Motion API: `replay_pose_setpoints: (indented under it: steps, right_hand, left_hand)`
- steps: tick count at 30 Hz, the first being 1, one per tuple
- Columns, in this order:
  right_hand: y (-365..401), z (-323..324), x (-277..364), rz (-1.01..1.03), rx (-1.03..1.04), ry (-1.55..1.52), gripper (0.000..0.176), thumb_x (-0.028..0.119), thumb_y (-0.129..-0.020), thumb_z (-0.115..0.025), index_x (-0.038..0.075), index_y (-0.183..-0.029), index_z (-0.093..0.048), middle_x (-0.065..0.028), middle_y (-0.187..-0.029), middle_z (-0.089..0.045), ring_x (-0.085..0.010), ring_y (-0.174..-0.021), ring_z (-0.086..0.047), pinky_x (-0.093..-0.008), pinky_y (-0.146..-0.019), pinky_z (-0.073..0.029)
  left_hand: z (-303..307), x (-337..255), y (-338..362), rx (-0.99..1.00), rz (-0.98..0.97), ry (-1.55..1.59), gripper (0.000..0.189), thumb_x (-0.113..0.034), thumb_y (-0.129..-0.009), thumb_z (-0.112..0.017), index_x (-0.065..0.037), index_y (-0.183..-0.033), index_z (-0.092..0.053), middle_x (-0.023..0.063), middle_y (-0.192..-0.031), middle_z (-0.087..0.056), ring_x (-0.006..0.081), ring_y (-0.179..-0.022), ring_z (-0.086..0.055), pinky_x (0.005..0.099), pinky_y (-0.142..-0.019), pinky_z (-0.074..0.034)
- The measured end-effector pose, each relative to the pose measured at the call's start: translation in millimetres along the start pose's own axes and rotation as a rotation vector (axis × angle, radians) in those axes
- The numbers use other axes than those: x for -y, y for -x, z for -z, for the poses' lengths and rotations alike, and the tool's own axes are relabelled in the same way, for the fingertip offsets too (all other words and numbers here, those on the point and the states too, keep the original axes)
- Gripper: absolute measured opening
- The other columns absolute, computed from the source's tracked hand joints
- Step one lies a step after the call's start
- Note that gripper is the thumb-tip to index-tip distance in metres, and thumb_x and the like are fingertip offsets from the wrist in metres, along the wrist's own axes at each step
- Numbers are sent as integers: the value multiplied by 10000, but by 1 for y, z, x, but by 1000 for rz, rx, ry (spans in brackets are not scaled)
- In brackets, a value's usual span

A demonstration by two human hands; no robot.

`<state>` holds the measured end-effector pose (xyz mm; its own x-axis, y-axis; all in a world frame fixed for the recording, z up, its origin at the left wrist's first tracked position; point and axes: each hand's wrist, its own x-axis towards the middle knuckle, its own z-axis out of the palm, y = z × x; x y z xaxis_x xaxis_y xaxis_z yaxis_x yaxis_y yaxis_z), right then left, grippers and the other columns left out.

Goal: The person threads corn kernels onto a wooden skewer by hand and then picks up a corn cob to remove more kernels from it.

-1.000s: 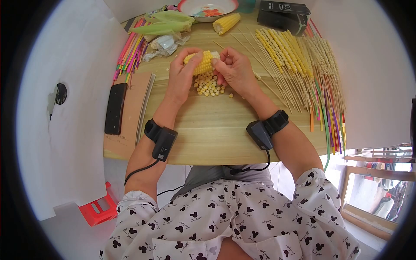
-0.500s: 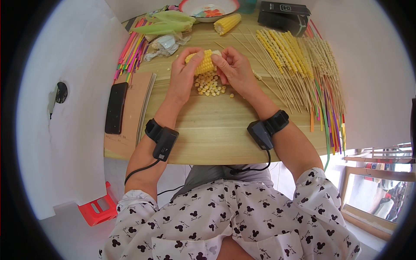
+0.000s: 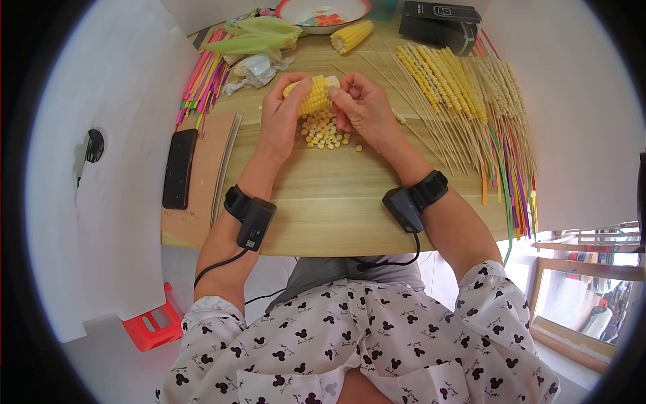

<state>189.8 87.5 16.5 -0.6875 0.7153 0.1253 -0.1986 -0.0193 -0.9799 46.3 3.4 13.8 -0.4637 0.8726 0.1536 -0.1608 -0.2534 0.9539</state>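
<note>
My left hand is closed around a yellow corn cob, held just above the table. The cob's right end shows pale, bare core. At that end my right hand has its fingers curled and its thumb against the cob's edge. Whatever lies between those fingertips is too small or hidden to make out. Below the cob, loose corn kernels form a small heap on the wooden table. One stray kernel sits to the heap's right.
Corn-threaded skewers and bare sticks lie at right. Behind are another cob, a bowl, a black box, husks and a crumpled plastic bag. A phone rests on a brown notebook at left, near colored strips.
My left hand and the cob have shifted slightly left. My right thumb has drawn back a little along the cob's right end. The kernel heap looks about the same.
</note>
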Motion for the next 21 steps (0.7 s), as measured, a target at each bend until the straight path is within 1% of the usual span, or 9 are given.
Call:
replay_pose_setpoints:
  steps: [5,10,16,18,21]
  right_hand:
    - [-2,1,-2,-4,-9,-2,197,145,-911,-649,48,-871,-482,-27,-667,-602,-70,-495,-571,-199,-398,-420]
    - [-2,1,-1,-17,-14,-33,140,48,-859,-623,25,-904,-493,-54,-696,-623,-89,-515,-599,-204,-418,-456]
    - [-3,2,-5,-42,-14,17,153,28,-823,-626,9,-927,-516,-51,-701,-619,-92,-518,-603,-203,-414,-443]
    - [-3,3,-7,-45,-14,25,153,26,-821,-623,5,-932,-520,-50,-700,-618,-93,-516,-604,-203,-412,-439]
    - [-2,3,-6,-49,-24,46,153,25,-820,-613,-2,-942,-525,-52,-700,-617,-96,-508,-604,-206,-406,-433]
  left_hand:
    - [0,0,-1,-35,-21,-44,223,-202,-949,-606,-19,-1076,-615,17,-966,-628,67,-858,-568,225,-741,-471]
    - [1,-2,-1,-53,-18,-62,219,-192,-946,-608,-17,-1077,-616,21,-971,-630,72,-863,-572,229,-747,-475]
    - [4,2,-3,-69,-17,-60,217,-190,-942,-612,-19,-1075,-619,23,-973,-630,77,-869,-577,229,-749,-476]
    - [6,5,-4,-72,-21,-102,228,-211,-944,-586,-40,-1091,-624,34,-1000,-638,91,-896,-605,242,-756,-495]
    - [5,3,-3,-75,-27,-120,229,-215,-942,-593,-40,-1085,-629,29,-998,-635,88,-891,-600,237,-753,-490]
